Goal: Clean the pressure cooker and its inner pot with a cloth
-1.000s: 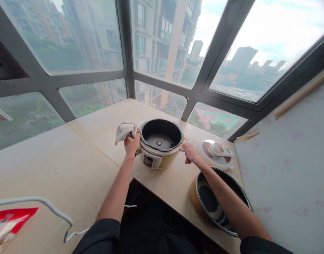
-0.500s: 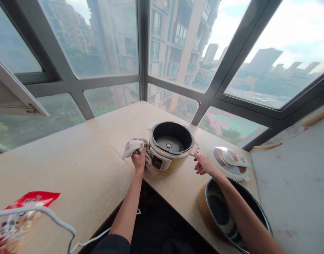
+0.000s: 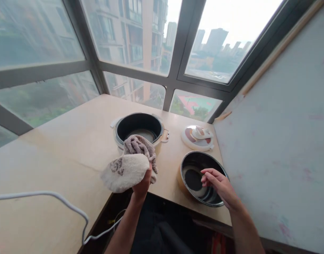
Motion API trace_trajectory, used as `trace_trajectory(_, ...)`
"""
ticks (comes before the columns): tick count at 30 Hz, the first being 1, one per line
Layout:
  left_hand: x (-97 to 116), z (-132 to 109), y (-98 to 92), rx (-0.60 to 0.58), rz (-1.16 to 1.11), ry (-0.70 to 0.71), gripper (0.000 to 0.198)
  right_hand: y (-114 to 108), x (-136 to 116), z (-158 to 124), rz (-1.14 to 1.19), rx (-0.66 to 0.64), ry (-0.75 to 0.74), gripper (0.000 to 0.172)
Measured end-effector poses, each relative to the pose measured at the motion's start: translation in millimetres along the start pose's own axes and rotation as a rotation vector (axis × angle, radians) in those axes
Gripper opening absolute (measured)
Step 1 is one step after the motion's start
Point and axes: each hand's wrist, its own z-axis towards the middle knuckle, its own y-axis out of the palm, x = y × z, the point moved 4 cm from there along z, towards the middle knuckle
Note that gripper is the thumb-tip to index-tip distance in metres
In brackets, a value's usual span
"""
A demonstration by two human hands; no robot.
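Observation:
A grey and white cloth (image 3: pixel 130 169) is gripped in my left hand (image 3: pixel 143 181), lifted in front of the cooker (image 3: pixel 159 141) and hiding much of its front. The cooker stands with its top uncovered, showing a dark inside. Over the dark inner pot (image 3: pixel 181 176) hovers my right hand (image 3: pixel 217 183), its fingers curled loosely and apart, holding nothing. The pot rests on the countertop, right of the cooker. Behind the pot lies the white and brown cooker lid (image 3: pixel 197 137).
The pale countertop (image 3: pixel 58 151) runs up to the windows. A white cable (image 3: pixel 56 196) crosses its left front. A wall (image 3: pixel 270 141) rises at the right, close beside the pot and lid. Below the counter edge it is dark.
The view has turned right. My left hand has lifted the cloth away from the cooker's left side to its front. My right hand has moved from the cooker's handle to over the pot.

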Motion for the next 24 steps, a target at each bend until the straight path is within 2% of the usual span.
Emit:
trace_trajectory(2,6,-9,21.4,-0.029,0.022,0.014,0.020,-13,13,-16,0.113,0.137,-0.010,0.046)
trace_trajectory(5,19,-22,46.0,-0.029,-0.017,-0.043,0.032,-29,28,-37,0.249,0.305,-0.019,0.042)
trace_trajectory(7,28,-28,57.0,-0.070,-0.056,-0.106,0.039,-38,33,-47,0.301,0.381,-0.022,0.039)
trace_trajectory(10,46,-30,63.2,-0.111,-0.070,-0.147,0.041,-49,33,-55,0.317,0.434,-0.038,0.032)
trace_trajectory(14,75,-29,60.6,-0.099,-0.063,-0.131,0.041,-55,26,-59,0.319,0.427,-0.081,0.023)
trace_trajectory(17,93,-33,65.7,-0.180,-0.021,-0.104,0.042,-51,22,-62,0.332,0.374,-0.112,0.019)
trace_trajectory(20,105,-42,84.7,-0.339,0.039,-0.051,0.040,-41,19,-65,0.351,0.292,-0.172,0.022)
trace_trajectory(24,127,-60,129.4,-0.674,0.043,0.127,0.033,-27,12,-67,0.390,0.172,-0.286,0.052)
